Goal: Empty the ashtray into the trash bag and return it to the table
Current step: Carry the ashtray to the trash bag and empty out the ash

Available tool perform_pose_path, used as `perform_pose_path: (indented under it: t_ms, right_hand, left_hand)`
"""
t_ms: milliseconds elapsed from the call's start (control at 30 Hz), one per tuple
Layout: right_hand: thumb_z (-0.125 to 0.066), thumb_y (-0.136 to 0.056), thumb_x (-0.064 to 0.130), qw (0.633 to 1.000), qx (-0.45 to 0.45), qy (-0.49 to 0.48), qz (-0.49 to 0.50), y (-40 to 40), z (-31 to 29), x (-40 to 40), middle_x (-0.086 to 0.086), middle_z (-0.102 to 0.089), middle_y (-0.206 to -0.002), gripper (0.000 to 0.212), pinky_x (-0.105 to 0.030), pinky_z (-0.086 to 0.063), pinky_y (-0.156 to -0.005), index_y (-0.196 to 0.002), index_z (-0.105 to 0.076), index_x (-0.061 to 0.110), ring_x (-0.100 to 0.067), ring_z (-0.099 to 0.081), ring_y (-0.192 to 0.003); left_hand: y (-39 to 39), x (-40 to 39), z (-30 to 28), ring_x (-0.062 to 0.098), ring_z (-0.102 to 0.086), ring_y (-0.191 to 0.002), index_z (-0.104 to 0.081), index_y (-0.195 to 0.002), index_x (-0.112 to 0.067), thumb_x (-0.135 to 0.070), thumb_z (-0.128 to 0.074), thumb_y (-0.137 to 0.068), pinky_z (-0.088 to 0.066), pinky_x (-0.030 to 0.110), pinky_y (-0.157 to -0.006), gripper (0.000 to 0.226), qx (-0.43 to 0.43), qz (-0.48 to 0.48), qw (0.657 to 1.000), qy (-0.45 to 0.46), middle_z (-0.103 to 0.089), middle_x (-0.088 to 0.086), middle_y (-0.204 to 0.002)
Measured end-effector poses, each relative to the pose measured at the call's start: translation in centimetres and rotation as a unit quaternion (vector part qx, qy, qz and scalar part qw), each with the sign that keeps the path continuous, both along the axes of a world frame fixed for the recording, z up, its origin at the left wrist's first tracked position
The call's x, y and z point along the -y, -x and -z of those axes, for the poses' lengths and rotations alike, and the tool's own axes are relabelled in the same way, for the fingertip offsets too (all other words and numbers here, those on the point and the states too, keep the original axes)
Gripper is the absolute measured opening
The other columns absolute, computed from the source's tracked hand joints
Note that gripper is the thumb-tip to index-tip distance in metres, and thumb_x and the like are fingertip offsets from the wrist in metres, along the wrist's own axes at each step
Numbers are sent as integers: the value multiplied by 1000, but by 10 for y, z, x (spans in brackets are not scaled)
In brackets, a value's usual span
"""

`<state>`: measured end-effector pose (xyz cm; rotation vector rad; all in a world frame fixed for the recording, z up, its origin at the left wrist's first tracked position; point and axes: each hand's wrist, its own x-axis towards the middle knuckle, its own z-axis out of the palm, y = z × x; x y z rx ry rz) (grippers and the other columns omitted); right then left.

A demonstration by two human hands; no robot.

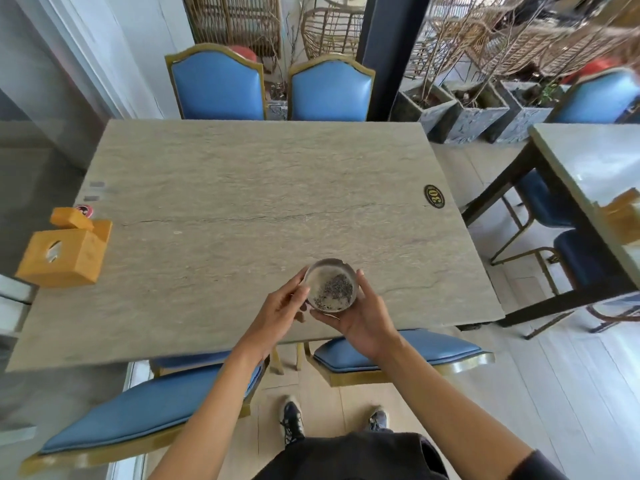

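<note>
You hold the ashtray (331, 285) in both hands over the near edge of the table (242, 188). Your left hand (277, 313) grips its left rim with thumb and fingers, and your right hand (363, 317) cups it from below and from the right. Whether its base touches the tabletop is hidden by your palm. A dark heap of ash (334, 285) lies inside; what is in it is too small to make out. No trash bag shows anywhere in view. At the left edge of the table stands a wooden tissue box (65, 254), partly over the rim, with a round red thing (84, 210) half hidden behind it. A black oval plate (434, 196) marked 30 lies near the right edge. The blue chairs (218, 84) beyond are cut by the table.
</note>
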<state>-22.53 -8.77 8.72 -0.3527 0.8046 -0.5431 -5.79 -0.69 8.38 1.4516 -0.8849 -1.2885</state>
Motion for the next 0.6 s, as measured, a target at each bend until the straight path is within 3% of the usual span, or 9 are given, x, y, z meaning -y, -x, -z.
perform_pose_path:
  t_ms: [67, 133, 233, 367, 467, 600]
  right_hand:
    - [-50, -100, 50, 1000, 17, -9, 11, 16, -2, 8, -30, -47, -149, 63, -56, -57, -93, -145, -49, 6, -48, -47, -137]
    - [-52, -100, 48, 1000, 21, -6, 18, 36, -4, 17, -30, -44, -151, 63, -56, -57, -93, -146, -48, 5, -49, -43, -139]
    - [-52, -100, 46, 999, 20, -1, 34, 75, -5, 32, -28, -44, -152, 61, -55, -57, -91, -147, -47, 7, -49, -42, -139]
    - [-48, -102, 44, 998, -5, 8, 68, 144, -5, 53, -27, -53, -141, 59, -56, -58, -89, -147, -47, 7, -44, -55, -125]
    - [-48, -101, 44, 995, -24, 23, 95, 198, -5, 70, -22, -58, -132, 56, -55, -59, -86, -143, -52, 6, -39, -60, -116]
    - [-48, -102, 45, 991, -30, 32, 124, 269, 1, 86, -20, -65, -127, 50, -57, -58, -90, -133, -62, 9, -39, -63, -115]
  left_hand:
    - [10, 10, -2, 12, -53, -81, -50, -142, -39, -43, -44, -101, -48, 33, -75, 42, 49, 1, 999, -2, -56, 4, -88]
    - [22, 20, -2, 10, -57, -86, -53, -140, -37, -46, -41, -102, -51, 35, -81, 41, 80, -3, 997, -9, -58, 9, -100]
    - [48, 33, 0, 3, -62, -102, -57, -135, -31, -44, -47, -100, -54, 28, -85, 38, 113, 1, 993, -22, -63, 0, -118]
    - [99, 54, 5, 5, -64, -107, -61, -128, -26, -38, -55, -98, -54, 29, -93, 33, 168, 43, 985, -26, -67, -6, -118]
    - [146, 73, 4, 2, -65, -103, -63, -127, -21, -31, -58, -98, -50, 11, -85, 30, 196, 60, 979, -24, -69, -5, -118]
    - [209, 100, 9, 3, -64, -105, -63, -125, -20, -31, -59, -98, -49, 8, -80, 30, 233, 92, 968, -16, -67, -6, -118]
